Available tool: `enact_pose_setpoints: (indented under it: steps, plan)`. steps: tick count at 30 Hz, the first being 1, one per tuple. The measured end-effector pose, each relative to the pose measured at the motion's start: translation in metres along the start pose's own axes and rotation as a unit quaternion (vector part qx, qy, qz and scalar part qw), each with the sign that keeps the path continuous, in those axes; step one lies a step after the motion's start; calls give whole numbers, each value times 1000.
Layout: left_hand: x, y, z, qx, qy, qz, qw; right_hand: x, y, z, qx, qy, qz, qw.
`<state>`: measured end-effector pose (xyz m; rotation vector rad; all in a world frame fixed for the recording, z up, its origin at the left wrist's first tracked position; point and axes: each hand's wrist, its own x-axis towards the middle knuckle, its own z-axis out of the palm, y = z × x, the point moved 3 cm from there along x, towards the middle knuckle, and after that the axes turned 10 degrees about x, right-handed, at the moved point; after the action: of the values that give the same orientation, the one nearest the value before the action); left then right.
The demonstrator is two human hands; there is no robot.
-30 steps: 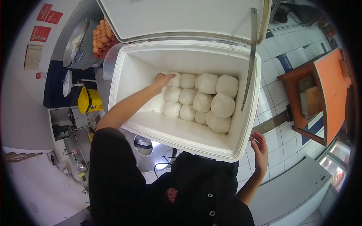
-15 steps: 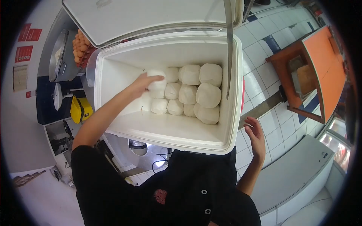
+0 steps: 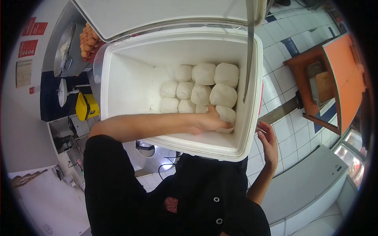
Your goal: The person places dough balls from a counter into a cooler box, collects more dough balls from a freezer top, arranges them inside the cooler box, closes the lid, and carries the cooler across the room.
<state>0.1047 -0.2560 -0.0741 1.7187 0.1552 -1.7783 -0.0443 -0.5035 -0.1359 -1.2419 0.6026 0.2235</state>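
pale, smooth, rounded dough ball (image 3: 227, 114)

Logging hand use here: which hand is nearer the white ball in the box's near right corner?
Left. The left hand touches the white ball on its left and near sides; the right hand is outside the box, by its right rim.

Black top (image 3: 191, 196), red emblem (image 3: 171, 205), 2 studs (image 3: 216, 200)

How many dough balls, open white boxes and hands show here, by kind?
Dough balls: at least 11 (some overlap or are partly hidden)
Open white box: 1
Left hand and right hand: 2
Total: at least 14
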Motion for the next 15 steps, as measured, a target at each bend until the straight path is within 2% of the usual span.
enact_pose_setpoints:
  steps: [5,8,10,12,14,15]
  plan:
    - [12,-7,-2,74,70,-49,994,2,-3,10,-14,-12,1,1000]
    - [13,-17,-19,84,48,-19,995,4,-6,13,-13,-26,-5,1000]
    - [-2,-27,-65,70,-43,39,996,3,-3,16,-2,-29,-5,1000]
    - [-1,-51,-132,84,-48,10,995,2,-5,15,-10,-27,-2,1000]
    - [11,-105,-190,122,74,-114,983,0,-2,12,-14,-18,-2,1000]
    - [16,-137,-204,100,113,-158,976,-2,-2,10,-21,-10,-3,1000]
